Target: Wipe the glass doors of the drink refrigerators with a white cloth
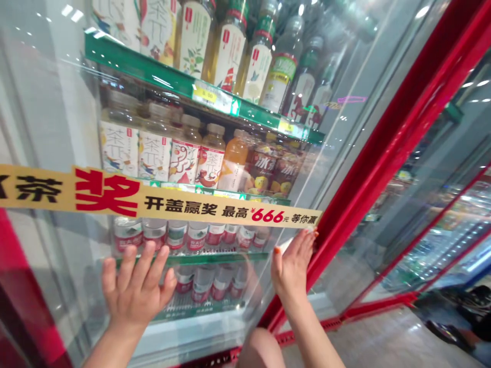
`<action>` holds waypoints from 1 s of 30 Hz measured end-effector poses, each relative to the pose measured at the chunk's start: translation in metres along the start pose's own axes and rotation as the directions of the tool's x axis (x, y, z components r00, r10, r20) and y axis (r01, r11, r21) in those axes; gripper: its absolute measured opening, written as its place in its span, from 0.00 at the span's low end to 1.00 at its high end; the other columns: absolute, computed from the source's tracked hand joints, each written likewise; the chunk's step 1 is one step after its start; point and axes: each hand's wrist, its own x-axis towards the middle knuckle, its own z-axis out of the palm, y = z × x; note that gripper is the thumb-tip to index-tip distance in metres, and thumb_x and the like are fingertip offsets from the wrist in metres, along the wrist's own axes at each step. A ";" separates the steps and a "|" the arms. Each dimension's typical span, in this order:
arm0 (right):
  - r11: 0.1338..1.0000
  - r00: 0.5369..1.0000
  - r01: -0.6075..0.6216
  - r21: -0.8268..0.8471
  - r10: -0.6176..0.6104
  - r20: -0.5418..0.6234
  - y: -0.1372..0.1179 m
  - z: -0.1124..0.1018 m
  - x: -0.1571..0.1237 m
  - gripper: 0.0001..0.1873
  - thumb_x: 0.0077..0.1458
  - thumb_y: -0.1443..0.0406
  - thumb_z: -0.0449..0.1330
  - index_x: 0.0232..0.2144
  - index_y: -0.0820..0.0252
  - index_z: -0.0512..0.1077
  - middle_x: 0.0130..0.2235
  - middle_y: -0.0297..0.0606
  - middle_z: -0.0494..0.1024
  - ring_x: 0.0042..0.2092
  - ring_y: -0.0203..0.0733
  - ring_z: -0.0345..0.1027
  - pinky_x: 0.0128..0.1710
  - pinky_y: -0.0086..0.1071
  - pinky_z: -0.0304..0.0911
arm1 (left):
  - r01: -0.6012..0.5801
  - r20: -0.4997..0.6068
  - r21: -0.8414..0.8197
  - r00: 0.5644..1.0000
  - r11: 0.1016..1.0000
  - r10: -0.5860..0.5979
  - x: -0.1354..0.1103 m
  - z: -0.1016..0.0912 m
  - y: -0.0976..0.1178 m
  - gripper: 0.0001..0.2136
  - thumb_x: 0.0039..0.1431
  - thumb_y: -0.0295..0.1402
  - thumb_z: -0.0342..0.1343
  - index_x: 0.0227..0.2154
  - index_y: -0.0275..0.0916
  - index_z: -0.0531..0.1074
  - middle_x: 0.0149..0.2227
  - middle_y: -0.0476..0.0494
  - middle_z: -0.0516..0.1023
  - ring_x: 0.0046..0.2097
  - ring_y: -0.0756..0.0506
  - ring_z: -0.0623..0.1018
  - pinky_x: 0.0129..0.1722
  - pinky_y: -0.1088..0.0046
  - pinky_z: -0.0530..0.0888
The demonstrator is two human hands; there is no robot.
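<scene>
My left hand lies flat with spread fingers on the glass door of a drinks cooler, level with the lower shelf of water bottles. My right hand presses its open palm on the same glass, with its fingertips next to the door's red frame. Neither hand holds anything. Behind the glass stand bottled teas and juices on green-edged shelves. A yellow banner with red and black Chinese text crosses the door just above my hands.
A bare knee shows at the bottom edge, below the cooler's white base. To the right stands another red-framed glass cooler, above a pale shiny floor. Dark objects lie at the lower right.
</scene>
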 end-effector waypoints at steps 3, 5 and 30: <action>1.000 1.000 -0.018 0.007 0.018 -0.006 -0.012 -0.002 0.025 0.52 0.77 0.44 0.46 0.82 0.69 0.26 0.83 0.61 0.28 0.84 0.70 0.21 0.78 0.76 0.44 | 0.005 0.011 -0.006 1.000 1.000 -0.005 -0.001 -0.003 0.000 0.43 0.64 0.28 0.66 0.79 0.40 0.55 0.82 0.43 0.52 0.84 0.43 0.46 0.85 0.57 0.40; 0.973 0.974 0.225 0.042 -0.226 0.020 -0.032 0.005 0.023 0.58 0.72 0.38 0.52 0.83 0.67 0.34 0.84 0.60 0.38 0.85 0.69 0.25 0.80 0.71 0.41 | 0.006 0.022 -0.014 1.000 1.000 -0.005 -0.002 -0.004 -0.002 0.44 0.63 0.27 0.67 0.79 0.39 0.55 0.81 0.41 0.52 0.84 0.43 0.45 0.85 0.57 0.40; 0.761 0.764 0.645 0.070 -0.640 -0.085 -0.113 -0.017 0.112 0.43 0.75 0.47 0.55 0.81 0.61 0.53 0.83 0.45 0.50 0.85 0.55 0.24 0.83 0.63 0.33 | 0.341 -0.062 0.092 0.940 0.935 -0.337 -0.035 0.003 0.002 0.46 0.72 0.53 0.57 0.82 0.38 0.43 0.81 0.24 0.53 0.84 0.32 0.46 0.82 0.35 0.43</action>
